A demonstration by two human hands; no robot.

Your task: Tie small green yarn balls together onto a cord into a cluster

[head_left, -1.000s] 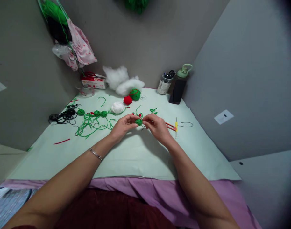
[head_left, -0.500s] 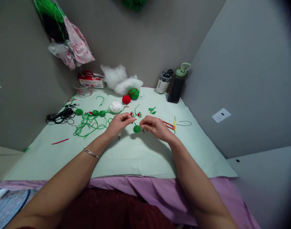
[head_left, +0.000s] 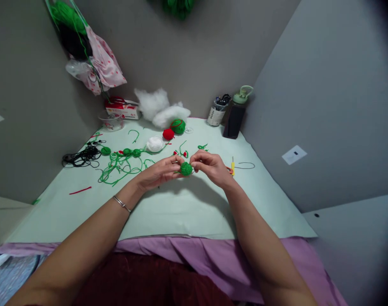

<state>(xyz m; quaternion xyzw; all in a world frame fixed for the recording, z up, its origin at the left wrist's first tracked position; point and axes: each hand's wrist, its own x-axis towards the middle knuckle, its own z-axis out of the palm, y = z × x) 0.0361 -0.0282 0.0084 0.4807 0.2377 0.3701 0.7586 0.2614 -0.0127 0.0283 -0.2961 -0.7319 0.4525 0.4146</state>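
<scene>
Between the fingers of my left hand (head_left: 164,171) is a small green crocheted ball (head_left: 186,168), held just above the table. My right hand (head_left: 208,167) is pinched at the ball's right side. A thin dark strand shows by its fingertips; what exactly they grip is too small to make out. Just behind my hands lie two small red, white and green crocheted pieces (head_left: 185,154) with a green yarn tail. Right of my right hand is a yellow-handled tool (head_left: 232,168) with a thin metal shaft, beside a dark wire loop (head_left: 247,165).
Tangled green yarn (head_left: 120,171) and black cord (head_left: 82,157) spread over the left side. White yarn (head_left: 155,144), a red ball (head_left: 168,134) and white stuffing (head_left: 154,105) sit farther back. A dark bottle (head_left: 234,119) and a pen jar (head_left: 216,114) stand at the back right.
The green ball hung below my hands half a second ago, with my left fingers off it. My left hand has since moved right and taken hold of the ball; my right hand stays pinched beside it.
</scene>
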